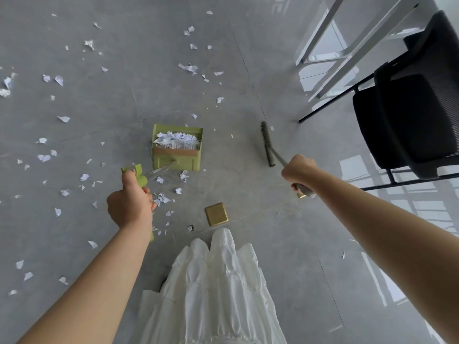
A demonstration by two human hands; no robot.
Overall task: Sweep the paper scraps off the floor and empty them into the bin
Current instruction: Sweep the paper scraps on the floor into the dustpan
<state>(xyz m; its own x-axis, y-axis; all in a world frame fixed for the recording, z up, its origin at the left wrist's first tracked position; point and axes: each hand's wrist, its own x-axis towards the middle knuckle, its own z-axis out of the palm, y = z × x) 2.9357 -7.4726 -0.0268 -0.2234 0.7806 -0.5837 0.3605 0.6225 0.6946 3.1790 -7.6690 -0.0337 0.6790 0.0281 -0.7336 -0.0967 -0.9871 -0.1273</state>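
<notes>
Paper scraps (pixel 44 157) lie scattered over the grey floor (pixel 248 58), thickest from 9 to 12 o'clock of the person, with a loose cluster (pixel 161 198) just beside the left hand (pixel 130 204). That hand is curled tight round the green grip of the dustpan's (pixel 176 148) upright handle; the pan sits on the floor at about 12 o'clock, already heaped with white scraps against its comb. The right hand (pixel 299 171) is closed in a fist round the broom handle (pixel 304 189), and the broom head (pixel 267 144) rests at about 1 o'clock, well apart from the pan, with its long axis running roughly 12 to 6. Judged from this, most remaining scraps lie to the left of the pan, on the far side from the broom, so the broom must cross over or the pan must shift toward 9 o'clock; the left hand is the nearer one. A small brass-coloured square (pixel 216 214) lies on the floor near the white skirt (pixel 211 294), and a black chair (pixel 409 115) stands at 2 o'clock. No bin shows.
</notes>
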